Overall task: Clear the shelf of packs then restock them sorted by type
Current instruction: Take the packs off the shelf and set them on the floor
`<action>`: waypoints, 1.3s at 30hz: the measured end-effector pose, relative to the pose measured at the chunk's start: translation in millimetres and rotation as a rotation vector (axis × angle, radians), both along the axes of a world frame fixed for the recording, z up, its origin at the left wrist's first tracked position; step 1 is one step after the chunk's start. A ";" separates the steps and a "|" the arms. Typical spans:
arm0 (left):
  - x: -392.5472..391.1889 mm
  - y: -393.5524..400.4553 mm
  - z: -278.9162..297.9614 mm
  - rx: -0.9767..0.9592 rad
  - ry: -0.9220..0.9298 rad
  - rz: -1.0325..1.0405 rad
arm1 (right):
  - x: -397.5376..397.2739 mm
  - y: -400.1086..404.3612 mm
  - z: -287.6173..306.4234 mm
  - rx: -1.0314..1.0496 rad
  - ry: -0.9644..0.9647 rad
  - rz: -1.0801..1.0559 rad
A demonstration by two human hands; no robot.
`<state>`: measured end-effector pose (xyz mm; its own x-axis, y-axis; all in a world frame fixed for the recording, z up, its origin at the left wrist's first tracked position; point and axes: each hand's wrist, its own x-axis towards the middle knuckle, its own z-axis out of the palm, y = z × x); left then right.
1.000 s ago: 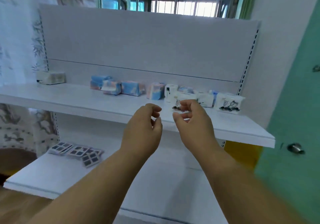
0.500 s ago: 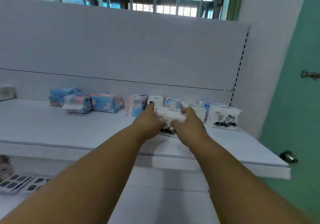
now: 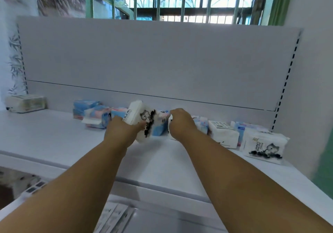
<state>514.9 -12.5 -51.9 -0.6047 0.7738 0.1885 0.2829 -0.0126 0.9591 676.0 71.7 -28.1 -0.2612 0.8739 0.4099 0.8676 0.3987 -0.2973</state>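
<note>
So the shelf [image 3: 54,142] runs wide under both arms, and pretty much all the packs sit along the back wall just past the hands. Biggest worry is the row itself: it's packed tight, everything touching or overlapping, so pulling one out could drag its neighbours forward or tip them off the front edge.

The left hand [image 3: 122,132] has its fingers curled round a white cat-print pack [image 3: 142,119], lifted and tilted up off the shelf. It's a soft wrapper held from one end, so I reckon it could sag or slip if the grip stays that low.

The right hand [image 3: 182,123] is curled down onto something white right beside that pack, but what exactly it's got is hidden behind the knuckles, can't tell if it's really clamped or just landing. If it grabs blind it might catch the blue pack [image 3: 159,130] between the two hands too.

Off to the right of the right hand there's a white barcode pack [image 3: 223,133] and another cat-print pack [image 3: 264,146] near the shelf end. To the left of the left hand, a pink and blue pack [image 3: 97,119] has a loose flap that looks like it could snag.
</note>
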 end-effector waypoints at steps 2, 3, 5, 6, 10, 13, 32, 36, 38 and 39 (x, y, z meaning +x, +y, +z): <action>2.3 2.4 -0.8 0.037 -0.142 -0.009 | -9.7 11.2 -5.1 0.012 -0.154 -0.037; 4.0 3.5 -1.0 0.046 -0.175 -0.008 | -13.3 14.0 -7.4 0.033 -0.192 -0.065; 4.9 6.5 -2.4 0.047 -0.182 0.002 | -19.5 18.5 -11.8 0.127 -0.219 -0.122; 4.4 6.7 -2.7 0.048 -0.182 0.007 | -22.5 18.9 -12.8 0.175 -0.233 -0.148; 2.5 4.5 -3.6 0.056 -0.200 0.000 | -25.9 22.5 -15.7 0.132 -0.183 -0.274; 2.8 0.4 -5.0 0.059 -0.185 -0.012 | -22.5 18.2 -16.3 0.087 -0.137 -0.268; -2.0 -113.8 -0.2 0.170 -0.409 -0.300 | -10.2 -165.6 -20.3 -0.113 1.323 0.164; -11.5 -162.5 -9.2 0.204 -0.320 -0.220 | -22.2 -196.3 -26.2 -0.098 1.189 0.194; -20.3 -190.4 -19.0 0.235 -0.259 -0.126 | -32.8 -216.2 -35.5 -0.116 1.165 0.261; -24.7 -206.5 -26.7 0.240 -0.237 -0.075 | -38.5 -226.4 -42.6 -0.137 1.160 0.308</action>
<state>490.1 -219.0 -78.6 -0.5964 0.7686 0.2316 0.0426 -0.2578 0.9652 637.6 -154.6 -70.7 -0.0042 0.8943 0.4474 -0.0691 0.4460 -0.8923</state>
